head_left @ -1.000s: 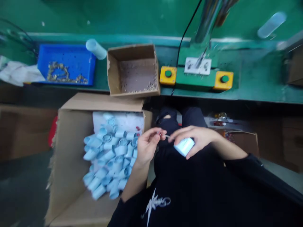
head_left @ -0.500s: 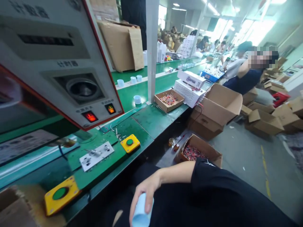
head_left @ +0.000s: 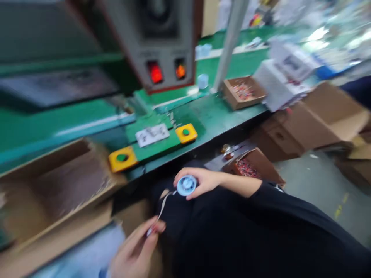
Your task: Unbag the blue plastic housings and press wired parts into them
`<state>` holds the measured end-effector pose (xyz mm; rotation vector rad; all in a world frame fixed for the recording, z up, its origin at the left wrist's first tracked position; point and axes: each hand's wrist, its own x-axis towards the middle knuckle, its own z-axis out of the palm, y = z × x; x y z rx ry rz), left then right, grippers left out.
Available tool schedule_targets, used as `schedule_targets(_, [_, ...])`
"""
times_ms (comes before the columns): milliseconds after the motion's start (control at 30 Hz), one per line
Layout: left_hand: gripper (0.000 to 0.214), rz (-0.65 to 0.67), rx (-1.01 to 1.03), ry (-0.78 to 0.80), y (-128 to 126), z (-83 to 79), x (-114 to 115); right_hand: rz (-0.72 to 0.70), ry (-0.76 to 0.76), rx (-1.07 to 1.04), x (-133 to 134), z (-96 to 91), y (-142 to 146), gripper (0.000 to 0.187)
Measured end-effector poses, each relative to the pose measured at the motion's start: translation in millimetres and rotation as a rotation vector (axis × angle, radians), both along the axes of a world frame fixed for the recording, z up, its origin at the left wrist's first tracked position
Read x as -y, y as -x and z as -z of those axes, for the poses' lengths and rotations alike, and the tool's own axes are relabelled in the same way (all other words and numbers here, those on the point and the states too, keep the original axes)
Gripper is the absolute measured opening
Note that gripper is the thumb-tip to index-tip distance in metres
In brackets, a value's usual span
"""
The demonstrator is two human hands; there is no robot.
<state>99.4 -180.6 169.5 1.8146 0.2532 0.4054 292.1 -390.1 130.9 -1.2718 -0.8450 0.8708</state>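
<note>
Above my dark clothing, as my head camera shows it, my right grip is curled snugly around a pale blue cup-shaped part, its round end turned toward me with dark gaps inside the rim. Lower and to the left, my left grip is pinched, thumb to fingers, on the lower end of a thin pale strip; a small red-and-white bit shows blurred at the fingertips. The strip curves up to just beside the blue part, and I cannot tell whether they join. Ahead, on the green tabletop, a white plate sits between two yellow button boxes. Beyond my right forearm, an open carton holds red bits.
</note>
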Motion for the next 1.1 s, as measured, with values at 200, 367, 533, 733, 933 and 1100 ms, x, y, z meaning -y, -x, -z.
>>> schedule_targets(200, [0.022, 0.037, 0.067, -0.088, 1.4, -5.1, 14.7, 0.169, -0.059, 0.419, -8.9, 13.0, 4.7, 0.055])
schedule_targets(367, [0.026, 0.088, 0.115, -0.034, -0.1, -4.7, 20.9, 0.215, -0.08, 0.536, -14.0, 18.7, 12.2, 0.059])
schedule_targets(533, [0.026, 0.12, 0.134, -0.054, -3.6, -0.8, 24.1, 0.2, -0.093, 0.606, -16.5, 16.2, 12.0, 0.056])
schedule_targets(733, [0.026, 0.149, 0.113, -0.034, -10.0, 8.6, 26.3, 0.177, -0.09, 0.621, -17.3, 15.2, 12.6, 0.054])
schedule_targets(933, [0.022, 0.148, 0.067, -0.099, -11.0, 6.5, 28.6, 0.173, -0.086, 0.635, -15.9, 15.8, 10.6, 0.053])
schedule_targets(1100, [0.017, 0.221, -0.024, -0.169, -13.2, 0.7, 31.6, 0.153, -0.087, 0.661, -15.3, 17.8, 9.6, 0.056])
